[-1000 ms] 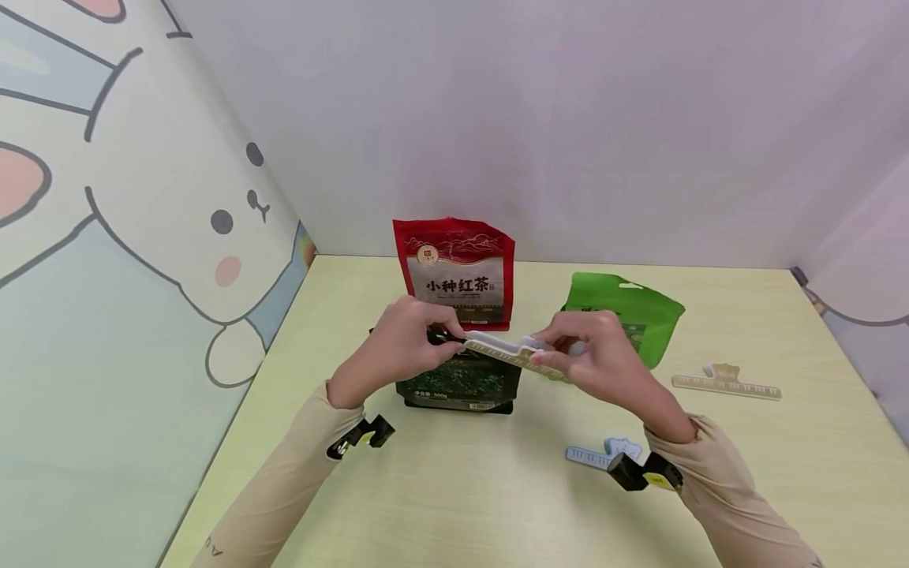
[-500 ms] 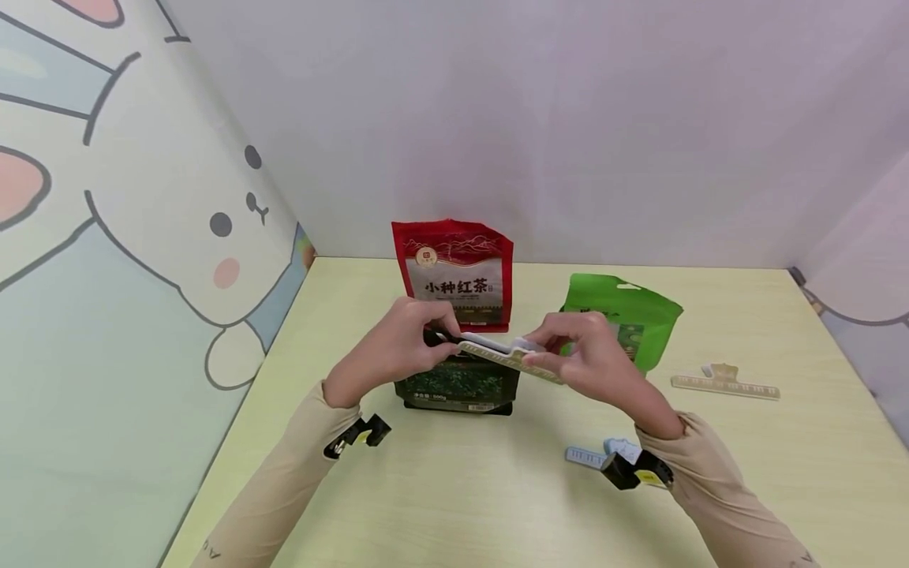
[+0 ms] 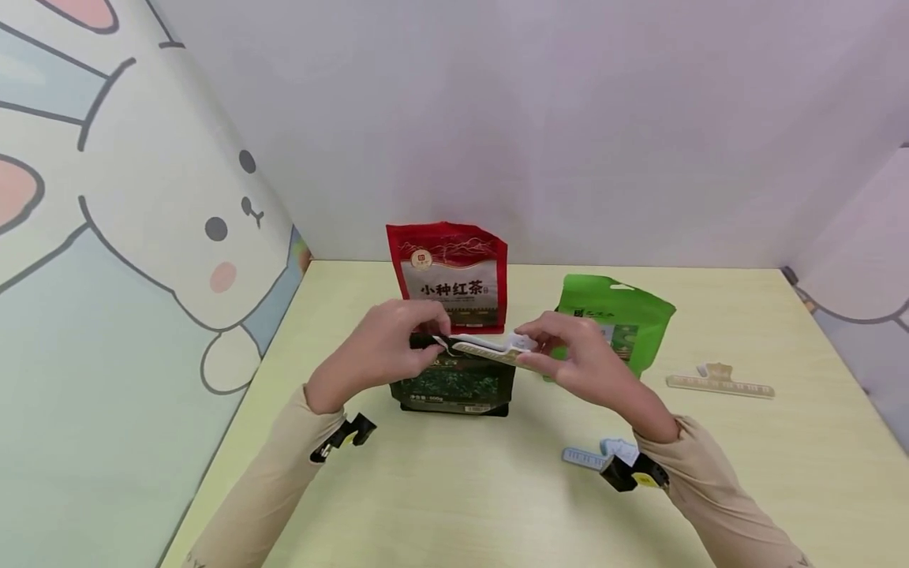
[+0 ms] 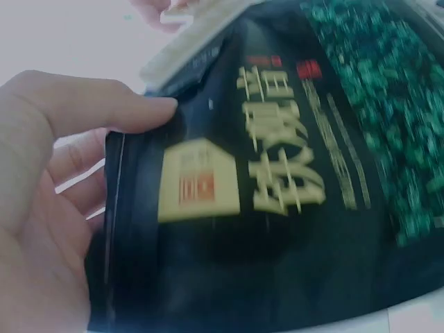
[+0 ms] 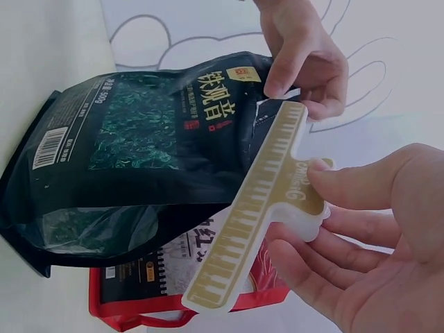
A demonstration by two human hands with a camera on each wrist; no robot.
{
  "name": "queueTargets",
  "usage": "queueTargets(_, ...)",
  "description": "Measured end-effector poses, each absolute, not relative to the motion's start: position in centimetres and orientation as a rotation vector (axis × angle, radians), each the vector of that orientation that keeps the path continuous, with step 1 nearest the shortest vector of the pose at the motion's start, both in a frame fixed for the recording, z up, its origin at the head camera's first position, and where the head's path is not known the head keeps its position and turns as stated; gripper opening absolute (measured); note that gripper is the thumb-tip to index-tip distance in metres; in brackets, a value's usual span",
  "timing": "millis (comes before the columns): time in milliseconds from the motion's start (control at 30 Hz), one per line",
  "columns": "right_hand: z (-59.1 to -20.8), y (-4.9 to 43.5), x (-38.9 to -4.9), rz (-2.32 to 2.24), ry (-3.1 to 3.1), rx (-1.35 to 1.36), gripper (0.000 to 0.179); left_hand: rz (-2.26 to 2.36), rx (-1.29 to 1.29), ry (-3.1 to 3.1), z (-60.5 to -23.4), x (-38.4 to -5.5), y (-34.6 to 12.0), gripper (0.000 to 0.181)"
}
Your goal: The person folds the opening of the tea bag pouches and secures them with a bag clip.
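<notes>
A black tea bag (image 3: pixel 454 386) with a green leaf print stands upright on the table. My left hand (image 3: pixel 387 343) pinches the upper corner of this bag between thumb and fingers, as the left wrist view shows closely. At the bag's top edge lies a long gold-and-white clip (image 5: pixel 243 215) with a piano-key pattern. My right hand (image 3: pixel 585 359) pinches the clip's handle, thumb on the gold side and fingers behind. In the right wrist view, the clip slants across the bag's mouth, its upper end beside my left fingertips. Whether its jaws grip the bag I cannot tell.
Behind the black bag stands a red tea bag (image 3: pixel 447 272). A green bag (image 3: pixel 649 319) leans at the right, partly behind my right hand. A gold clip (image 3: pixel 720 384) lies farther right, and a blue clip (image 3: pixel 584 458) lies near my right wrist, partly hidden.
My left hand has shifted slightly left along the bag's top, leaving a small gap to the clip's end. The right hand still holds the clip, slightly farther left. The view has shifted a little.
</notes>
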State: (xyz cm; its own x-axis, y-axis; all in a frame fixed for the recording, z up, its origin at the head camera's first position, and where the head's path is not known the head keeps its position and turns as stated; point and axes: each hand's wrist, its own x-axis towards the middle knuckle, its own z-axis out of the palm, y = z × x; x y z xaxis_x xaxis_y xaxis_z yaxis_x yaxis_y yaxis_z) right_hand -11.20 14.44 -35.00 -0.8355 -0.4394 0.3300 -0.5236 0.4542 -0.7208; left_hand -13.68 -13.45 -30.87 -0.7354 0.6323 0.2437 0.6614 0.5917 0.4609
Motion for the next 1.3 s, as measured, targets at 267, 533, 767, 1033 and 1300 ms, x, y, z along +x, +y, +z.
queueTargets(267, -34.9, 14.7, -11.3, 1.341, -2.518, 0.91, 0.018, -0.893, -1.044, -2.747, -30.9, -13.4, -15.3, 0.007)
queueTargets(533, -34.5, 14.5, -11.4, 1.376, -2.407, 0.939, 0.017, -0.928, -1.028, -2.745, -30.6, -13.5, -14.8, 0.005)
queueTargets(767, -33.9, 13.7, -11.8, 1.325, -2.417, 0.978, 0.017, -0.963, -1.03, -2.746, -30.7, -13.7, -14.7, 0.006)
queueTargets(1033, -34.2, 13.4, -11.9, 1.286, -2.519, 0.938, 0.022, -0.991, -1.048, -2.707, -31.1, -13.7, -15.4, 0.008)
queueTargets(1300, -34.6, 12.9, -11.8, 1.295, -2.596, 0.947, 0.025, -0.974, -1.013, -2.634, -31.6, -13.2, -17.7, 0.014)
